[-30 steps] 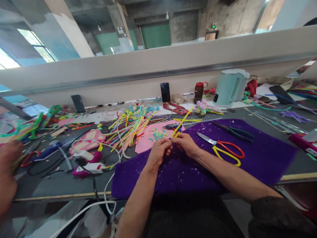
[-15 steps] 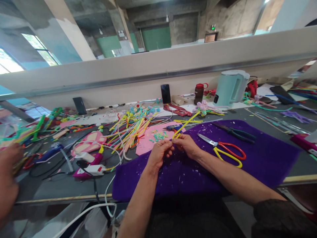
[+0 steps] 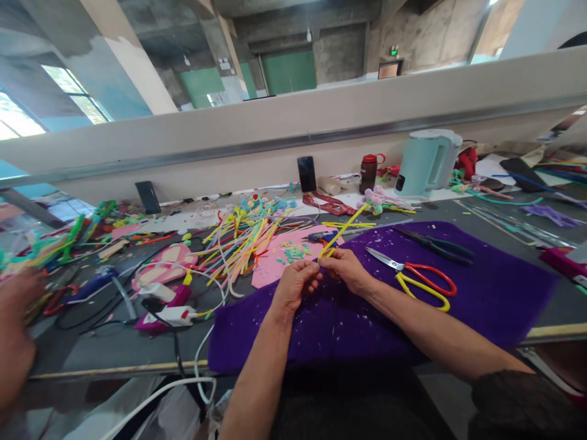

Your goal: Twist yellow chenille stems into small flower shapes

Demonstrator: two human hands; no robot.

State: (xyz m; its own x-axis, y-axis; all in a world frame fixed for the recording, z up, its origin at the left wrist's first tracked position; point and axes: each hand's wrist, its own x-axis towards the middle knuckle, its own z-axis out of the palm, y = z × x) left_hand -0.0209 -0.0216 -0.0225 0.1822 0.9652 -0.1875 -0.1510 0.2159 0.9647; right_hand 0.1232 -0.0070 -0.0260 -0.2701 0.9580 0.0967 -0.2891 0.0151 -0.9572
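Observation:
Over the purple cloth (image 3: 275,330), my left hand (image 3: 297,282) and my right hand (image 3: 343,269) meet, fingertips pinched together. Between them is a yellow pipe cleaner (image 3: 345,227), bent near the fingers, with a long end slanting up and right. Both hands are closed on it; the exact grip is partly hidden by the fingers. Scissors with one red and one yellow handle (image 3: 424,284) lie to the right of my right hand, blades pointing up-left. Dark-handled pliers (image 3: 440,245) rest behind them. Just beyond my hands lies a pink sheet (image 3: 270,260) bearing small green and yellow snippets.
Many coloured pipe cleaners (image 3: 247,235) are heaped left of the pink sheet. A power strip (image 3: 169,315) and cables lie at left, near another person's hand (image 3: 18,324). Along the back stand a phone (image 3: 306,173), a brown bottle (image 3: 368,174) and a mint kettle (image 3: 424,162).
My hands stay in nearly the same place, still pinching the yellow pipe cleaner, whose long end has shifted slightly. The other person's hand at left has moved a little.

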